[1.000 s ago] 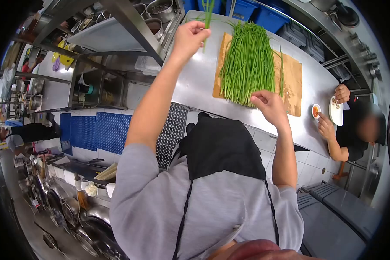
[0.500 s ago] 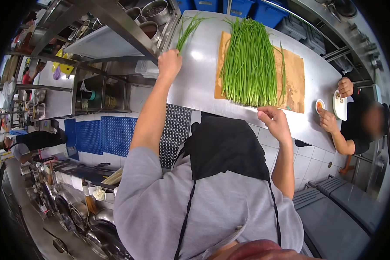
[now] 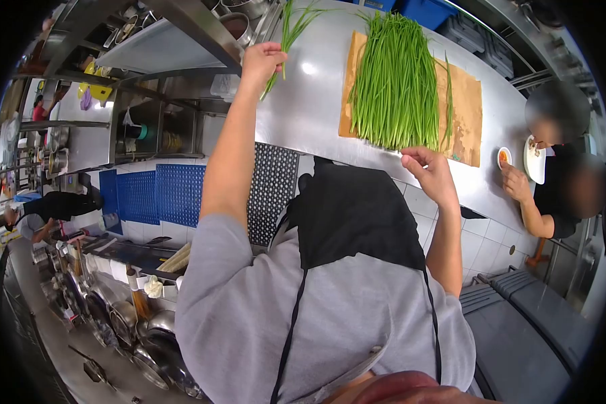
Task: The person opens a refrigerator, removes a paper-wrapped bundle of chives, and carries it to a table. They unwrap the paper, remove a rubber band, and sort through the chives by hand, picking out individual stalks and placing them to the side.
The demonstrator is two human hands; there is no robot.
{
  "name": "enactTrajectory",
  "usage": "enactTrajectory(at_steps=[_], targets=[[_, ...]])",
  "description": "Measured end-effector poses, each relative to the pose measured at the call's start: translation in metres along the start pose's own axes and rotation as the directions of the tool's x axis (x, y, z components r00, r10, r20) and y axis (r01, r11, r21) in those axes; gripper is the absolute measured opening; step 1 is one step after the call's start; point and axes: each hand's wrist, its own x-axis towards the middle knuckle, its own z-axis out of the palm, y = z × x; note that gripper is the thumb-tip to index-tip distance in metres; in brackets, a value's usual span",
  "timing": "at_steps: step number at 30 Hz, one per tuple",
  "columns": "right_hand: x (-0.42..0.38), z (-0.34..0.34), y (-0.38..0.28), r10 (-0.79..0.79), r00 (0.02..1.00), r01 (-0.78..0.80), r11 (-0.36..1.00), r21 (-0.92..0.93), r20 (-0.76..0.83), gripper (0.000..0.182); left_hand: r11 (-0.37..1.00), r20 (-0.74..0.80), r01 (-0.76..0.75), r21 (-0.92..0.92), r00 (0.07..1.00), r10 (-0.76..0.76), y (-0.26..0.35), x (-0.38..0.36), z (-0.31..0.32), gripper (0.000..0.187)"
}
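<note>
A small bunch of thin green garlic chives (image 3: 295, 30) lies at the table's left end. My left hand (image 3: 261, 64) is beside it, fingers stretched out and touching or nearly touching the stems; their lower ends show below the fingers. At the front edge of the large chive pile (image 3: 394, 84), my right hand (image 3: 427, 172) has thumb and forefinger drawn close together by the stem ends. Whatever is between those fingertips, if anything, is too small to make out. The pile covers much of a brown cardboard sheet (image 3: 468, 118), where a few loose stalks lie to its right.
The steel table (image 3: 303, 128) spans the front. At its right end, a person's hand (image 3: 515, 182) is beside a small cup (image 3: 503, 157) and a white plate (image 3: 534, 161). A metal shelf post (image 3: 198, 30) stands close to my left forearm.
My left hand has loosened from the small bunch and shifted slightly, so the stem ends now show. My right hand keeps nearly the same pose. The person at right leans toward the plate.
</note>
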Motion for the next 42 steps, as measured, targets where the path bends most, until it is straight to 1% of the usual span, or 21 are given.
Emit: enactTrajectory(at_steps=[1,2,3,6,9,12,15,17,19,20,22,23,26,28,30,33,36,38,39,40,42], targets=[[0.0,0.0,0.0,-0.002,1.0,0.002,1.0,-0.003,0.004,0.029,0.963,-0.019,-0.07,0.261,0.997,0.077,0.001,-0.001,-0.002,0.027],[0.0,0.0,0.002,-0.016,1.0,0.016,1.0,-0.002,-0.005,0.028,0.855,-0.016,-0.128,0.503,0.987,0.157,0.003,-0.001,-0.005,0.031],[0.0,0.001,0.003,-0.02,1.0,0.02,1.0,-0.002,-0.008,0.028,0.683,0.01,-0.172,0.71,0.972,0.234,0.004,-0.003,-0.006,0.035],[0.001,0.001,0.004,-0.028,0.999,0.028,1.0,-0.012,-0.024,0.028,0.596,0.047,-0.163,0.786,0.978,0.205,0.0,-0.009,-0.001,0.03],[-0.002,0.001,0.003,-0.024,0.999,0.022,0.999,-0.044,-0.031,0.028,0.461,0.048,-0.17,0.871,0.964,0.263,-0.002,-0.021,0.003,0.03],[-0.003,-0.002,0.003,-0.03,0.998,0.026,0.997,-0.066,-0.062,0.027,0.403,-0.012,-0.057,0.913,0.986,0.165,0.0,-0.039,0.007,0.032],[-0.005,-0.001,0.005,-0.007,0.998,0.005,1.0,-0.03,-0.063,0.026,0.439,-0.041,-0.011,0.899,0.993,0.108,-0.007,-0.045,0.006,0.027],[-0.001,0.001,0.006,0.019,0.999,-0.019,1.0,0.005,-0.049,0.026,0.44,-0.052,-0.016,0.898,0.988,0.142,-0.021,-0.042,0.0,0.025],[0.002,0.002,0.012,-0.152,0.986,0.149,0.988,-0.039,-0.065,0.025,0.449,-0.024,-0.055,0.892,0.985,0.169,-0.023,-0.04,0.002,0.023],[0.007,0.002,0.019,-0.146,0.985,0.14,0.988,-0.068,-0.095,0.023,0.469,-0.01,-0.045,0.882,0.993,0.115,-0.017,-0.042,0.004,0.024],[0.01,-0.006,0.005,-0.059,0.983,0.037,0.991,-0.129,-0.173,0.019,0.447,-0.022,-0.103,0.888,0.964,0.267,-0.003,-0.056,0.01,0.032],[0.012,-0.007,0.001,-0.04,0.975,0.01,0.99,-0.138,-0.218,0.019,0.488,-0.022,-0.136,0.862,0.952,0.304,0.002,-0.06,0.016,0.031],[0.025,-0.011,0.007,-0.101,0.908,-0.003,0.969,-0.247,-0.406,0.017,0.589,-0.027,-0.215,0.779,0.927,0.374,0.006,-0.069,0.028,0.027],[0.036,-0.012,0.008,-0.129,0.88,-0.035,0.942,-0.333,-0.458,0.017,0.665,0.031,-0.238,0.708,0.951,0.307,0.015,-0.079,0.042,0.026],[0.047,-0.012,0.01,-0.16,0.868,-0.056,0.909,-0.413,-0.47,0.016,0.721,0.102,-0.258,0.643,0.962,0.254,0.021,-0.088,0.059,0.026],[0.063,-0.012,0.022,-0.127,0.892,-0.142,0.834,-0.534,-0.435,0.018,0.77,0.21,-0.292,0.567,0.955,0.208,0.028,-0.102,0.079,0.026],[0.063,-0.022,0.019,-0.087,0.845,-0.156,0.904,-0.398,-0.528,0.018,0.797,0.303,-0.314,0.516,0.937,0.173,0.035,-0.113,0.092,0.027],[0.06,-0.033,0.02,0.064,0.886,-0.069,0.998,0.007,-0.46,0.016,0.84,0.351,-0.315,0.441,0.922,0.162,0.032,-0.116,0.099,0.028],[0.059,-0.039,0.018,0.125,0.906,-0.039,0.976,0.216,-0.403,0.015,0.86,0.376,-0.315,0.401,0.913,0.159,0.03,-0.118,0.102,0.028],[0.049,-0.043,0.003,0.178,0.937,-0.026,0.894,0.448,-0.299,0.014,0.899,0.413,-0.292,0.326,0.899,0.142,0.029,-0.12,0.107,0.028],[0.042,-0.043,-0.004,0.214,0.941,-0.025,0.816,0.577,-0.261,0.016,0.957,0.486,-0.231,0.173,0.866,0.121,0.027,-0.123,0.118,0.029]])
